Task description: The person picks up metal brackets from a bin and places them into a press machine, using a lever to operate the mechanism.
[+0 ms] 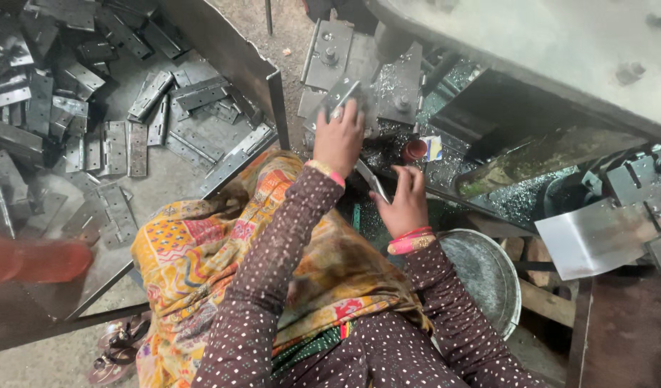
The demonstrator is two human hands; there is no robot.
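Observation:
My left hand (339, 138) reaches forward and grips a grey metal hinge plate (340, 97), holding it against the machine's bolted steel block (359, 68). My right hand (402, 200) sits lower and closer to me, fingers closed on a second thin metal hinge piece (373, 183) that angles up to the left. Both arms wear dark dotted sleeves, with pink bangles at the wrists. Metal shavings (395, 147) cover the machine bed between the two hands.
A steel bin (262, 68) on the left holds several loose hinge plates (118, 147). A round metal pan (488, 276) sits at lower right. A small red cup (415, 149) stands on the bed. The machine frame (560, 50) fills the upper right. Yellow patterned cloth (201, 251) covers my lap.

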